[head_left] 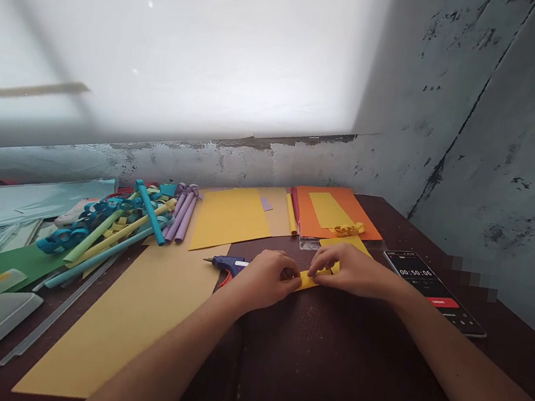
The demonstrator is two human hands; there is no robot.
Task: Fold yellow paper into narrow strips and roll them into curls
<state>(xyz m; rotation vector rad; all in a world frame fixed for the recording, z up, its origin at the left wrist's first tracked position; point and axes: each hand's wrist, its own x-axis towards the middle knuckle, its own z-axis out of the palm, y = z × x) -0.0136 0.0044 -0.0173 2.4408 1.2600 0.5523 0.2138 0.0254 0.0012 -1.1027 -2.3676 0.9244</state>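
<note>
- The strip [306, 282], of yellow paper, is between the two hands, close above the desk [315, 364] or lying on it; I cannot tell which.
- The left hand [271, 280] is narrow: the fingers are bent and their tips hold the left end of the strip.
- The right hand [345, 268] is also narrow, with thumb and fingers pinching the strip farther to the right.
- The paper looks thin, so it could crease or go crooked if one hand presses more strongly than the other. If the fingertips become loose, it could spring open.
- The glue gun [231, 264] lies just behind the left hand, with its nozzle to the left. I cannot tell if it is hot; if so, the hand moving back carelessly could be burned.
- The nozzle is at the edge of the beige sheet [134, 314], and a drop of glue could mark it.
- The phone [437, 292] is near the right forearm, which could push it if the elbow swings outward.
- A yellow piece [363, 246] is just behind the right hand; the wrist could drag it.
- The purple tubes [181, 217] lie well apart, so I judge them safer.
</note>
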